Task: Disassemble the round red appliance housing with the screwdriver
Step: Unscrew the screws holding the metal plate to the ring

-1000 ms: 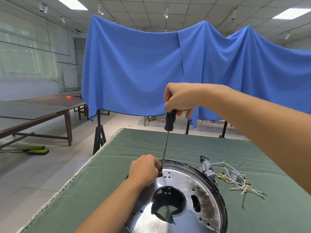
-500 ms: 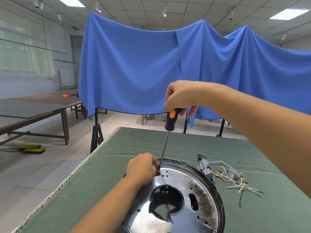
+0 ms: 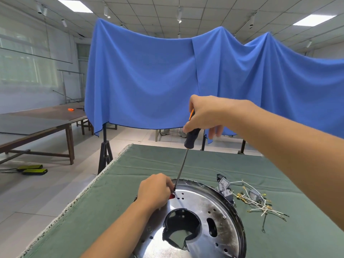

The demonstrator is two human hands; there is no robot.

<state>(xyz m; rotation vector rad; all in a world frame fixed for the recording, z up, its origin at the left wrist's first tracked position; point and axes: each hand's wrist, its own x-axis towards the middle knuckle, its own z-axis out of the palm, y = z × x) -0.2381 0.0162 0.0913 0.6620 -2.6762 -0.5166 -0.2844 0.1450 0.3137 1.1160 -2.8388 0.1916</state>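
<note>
The appliance housing lies on the green-covered bench at the near centre, its shiny metal plate facing up; a small patch of red shows at its far-left rim beside the left hand. A large dark opening sits at the middle of the plate. The right hand grips the black-and-orange handle of the screwdriver from above, fingers curled round it. The shaft slopes down and to the left, and its tip meets the plate at the far-left rim. The left hand rests on that rim with fingers curled at the tip; whether it pinches the shaft cannot be told. To the right of the housing, a bundle of loose wires and a small grey component lie on the bench.
</note>
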